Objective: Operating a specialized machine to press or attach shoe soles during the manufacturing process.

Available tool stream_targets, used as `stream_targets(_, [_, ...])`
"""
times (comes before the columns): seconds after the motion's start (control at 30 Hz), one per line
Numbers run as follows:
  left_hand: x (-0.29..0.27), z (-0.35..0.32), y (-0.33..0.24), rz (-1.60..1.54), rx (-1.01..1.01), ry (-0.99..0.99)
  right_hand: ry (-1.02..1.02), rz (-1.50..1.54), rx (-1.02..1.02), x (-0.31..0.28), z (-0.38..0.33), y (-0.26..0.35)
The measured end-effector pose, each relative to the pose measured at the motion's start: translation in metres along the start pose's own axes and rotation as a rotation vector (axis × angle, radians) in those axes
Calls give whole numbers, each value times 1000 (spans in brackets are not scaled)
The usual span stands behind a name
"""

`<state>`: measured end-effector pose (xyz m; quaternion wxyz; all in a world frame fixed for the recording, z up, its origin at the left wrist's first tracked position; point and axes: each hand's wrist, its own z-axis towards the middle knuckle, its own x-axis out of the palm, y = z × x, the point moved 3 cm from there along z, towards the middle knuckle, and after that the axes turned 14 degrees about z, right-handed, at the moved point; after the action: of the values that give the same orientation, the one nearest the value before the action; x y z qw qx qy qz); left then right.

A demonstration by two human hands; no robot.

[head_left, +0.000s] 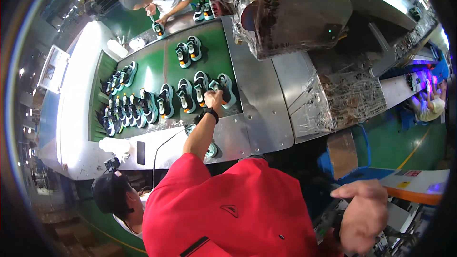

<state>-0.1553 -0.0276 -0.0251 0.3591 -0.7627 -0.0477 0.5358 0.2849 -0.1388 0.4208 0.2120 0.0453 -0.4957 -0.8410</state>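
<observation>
My left hand [214,99], with a dark band on its wrist, is closed on a sneaker [226,90] at the right end of a row on the green belt. The sneaker is dark and grey with a pale mint sole. Right beside it stand another sneaker [201,86] and one more [185,96], both of the same kind. My right hand [364,212] is off to the lower right, away from the belt and slightly blurred. Its finger and thumb are apart, and I see nothing in it.
More sneakers [126,110] stand along the belt [157,64]. A phone [140,153] lies on its near ledge. One person [164,0] handles a sneaker across the belt; another [116,197] is close at my left. A plastic-wrapped machine [295,16] stands right, with a blue crate [366,150] below.
</observation>
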Motion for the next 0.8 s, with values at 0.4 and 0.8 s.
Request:
stream_targets(0.4, [57, 13, 1, 197, 198, 145, -219, 764, 428, 94, 38, -23])
stream_targets(0.8, [65, -63, 5, -84, 130, 153, 505, 1366, -139, 100, 62, -35])
